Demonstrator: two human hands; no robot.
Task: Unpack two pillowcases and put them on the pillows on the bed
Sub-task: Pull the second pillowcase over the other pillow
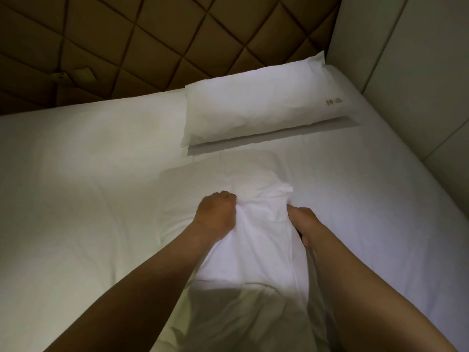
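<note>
White bed below a brown padded headboard. Fingers of left hand curled tight on bunched cloth, right hand gripping the other side, fingertips hidden in the folds. Between them, white pillowcase, crumpled and wrinkly, in the middle of the bed. Just past it, flat pillow, near end under the cloth. Farther back, second pillow already inside a smooth white case with gold letters.

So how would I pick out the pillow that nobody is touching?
Find the quilted brown headboard; right below it, toward the bed's far right corner, lies a white pillow. Unlike the pillowcase gripped by the left hand and right hand nearer the camera, it carries small gold characters near its right end.
</note>
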